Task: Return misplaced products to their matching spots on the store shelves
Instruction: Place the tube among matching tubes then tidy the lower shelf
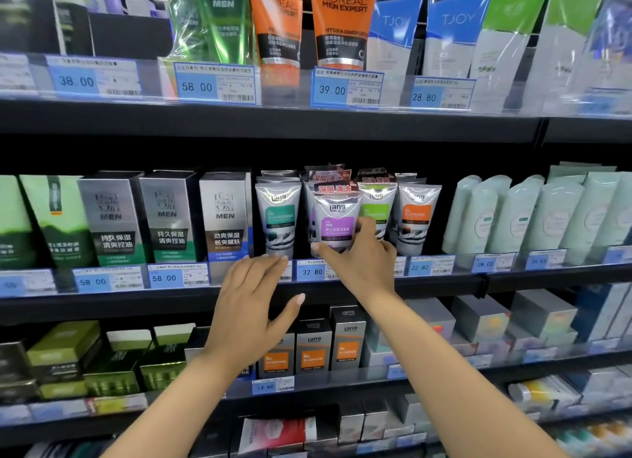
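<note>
A silver tube with a purple label (337, 220) stands on the middle shelf among silver tubes of the same brand: a teal-labelled tube (279, 214) to its left, a green-labelled tube (376, 208) and an orange-labelled tube (415, 218) to its right. My right hand (362, 259) grips the purple tube at its lower end, thumb under it and fingers on its right side. My left hand (249, 307) hovers open with straight fingers in front of the shelf edge (191, 297), just below the teal tube, holding nothing.
Silver and green boxes (167, 214) fill the middle shelf to the left, pale green bottles (533, 214) to the right. Orange, green and blue tubes (342, 26) stand on the shelf above. Small dark boxes (314, 348) line the shelf below. Price tags (309, 271) run along each edge.
</note>
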{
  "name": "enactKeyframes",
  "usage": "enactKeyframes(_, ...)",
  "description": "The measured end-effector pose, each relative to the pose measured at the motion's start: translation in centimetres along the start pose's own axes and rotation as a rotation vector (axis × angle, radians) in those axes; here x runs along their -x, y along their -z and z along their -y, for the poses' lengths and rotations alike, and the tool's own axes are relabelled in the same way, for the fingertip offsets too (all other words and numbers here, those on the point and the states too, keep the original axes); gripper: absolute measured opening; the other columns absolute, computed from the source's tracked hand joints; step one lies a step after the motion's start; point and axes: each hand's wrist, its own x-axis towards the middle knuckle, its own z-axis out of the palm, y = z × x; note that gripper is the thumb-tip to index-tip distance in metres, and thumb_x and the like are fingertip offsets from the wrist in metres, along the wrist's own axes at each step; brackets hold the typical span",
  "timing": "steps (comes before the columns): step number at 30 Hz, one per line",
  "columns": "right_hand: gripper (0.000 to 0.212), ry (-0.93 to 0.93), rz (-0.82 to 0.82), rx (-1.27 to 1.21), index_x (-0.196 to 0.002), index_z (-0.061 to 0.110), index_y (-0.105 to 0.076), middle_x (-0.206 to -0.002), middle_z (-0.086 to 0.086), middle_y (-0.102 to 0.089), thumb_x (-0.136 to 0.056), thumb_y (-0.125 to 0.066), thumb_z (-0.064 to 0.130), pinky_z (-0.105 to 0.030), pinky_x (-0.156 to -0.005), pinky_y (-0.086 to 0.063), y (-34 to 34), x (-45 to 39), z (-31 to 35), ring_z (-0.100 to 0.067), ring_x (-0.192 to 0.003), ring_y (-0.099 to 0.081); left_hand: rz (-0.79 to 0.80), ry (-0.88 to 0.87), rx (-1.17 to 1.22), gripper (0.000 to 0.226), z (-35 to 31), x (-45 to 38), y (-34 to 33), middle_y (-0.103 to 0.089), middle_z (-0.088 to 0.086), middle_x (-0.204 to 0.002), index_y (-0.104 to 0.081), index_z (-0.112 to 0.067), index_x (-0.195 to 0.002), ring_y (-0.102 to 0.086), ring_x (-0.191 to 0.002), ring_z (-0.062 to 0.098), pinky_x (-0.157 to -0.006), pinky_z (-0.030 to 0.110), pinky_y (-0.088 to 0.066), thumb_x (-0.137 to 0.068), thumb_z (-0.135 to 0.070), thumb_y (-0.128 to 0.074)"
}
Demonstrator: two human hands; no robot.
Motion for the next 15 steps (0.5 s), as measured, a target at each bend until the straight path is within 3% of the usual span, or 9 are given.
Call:
enactKeyframes(4, 0.052, 0.017, 0.008, -0.022, -0.105, 0.025, -0.039, -0.070, 0.014, -0.063, -0.074, -0.068, 0.057, -0.038, -0.103, -0.027, 0.38, 0.09, -0.17, 0.003, -0.072, -0.055, -0.003, -0.002, -0.010, 0.058, 0.09, 0.04, -0.10, -0.056, 0.003, -0.127, -0.055, -0.009, -0.131, -0.045, -0.121, 0.018, -0.106, 0.040, -0.034, -0.091, -0.051, -0.046)
enactKeyframes(10, 0.048, -0.001, 0.041, -0.040, -0.107, 0.024, -0.041, -0.068, 0.014, -0.062, -0.076, -0.068, 0.049, -0.048, -0.098, -0.036, 0.39, -0.35, -0.22, -0.005, -0.071, -0.059, -0.023, 0.003, -0.017, 0.060, 0.15, 0.12, -0.38, -0.056, 0.002, -0.126, -0.056, -0.010, -0.131, -0.044, -0.122, 0.018, -0.107, 0.039, -0.033, -0.088, -0.051, -0.051)
enactKeyframes(15, 0.049, 0.024, 0.064, -0.014, -0.108, 0.024, -0.044, -0.080, 0.017, -0.061, -0.076, -0.068, 0.053, -0.043, -0.100, -0.034, 0.70, -0.26, -0.17, -0.007, -0.080, -0.060, 0.011, 0.018, -0.043, 0.058, 0.06, 0.06, -0.28, -0.056, 0.003, -0.126, -0.056, -0.010, -0.131, -0.045, -0.121, 0.019, -0.106, 0.041, -0.034, -0.088, -0.049, -0.050)
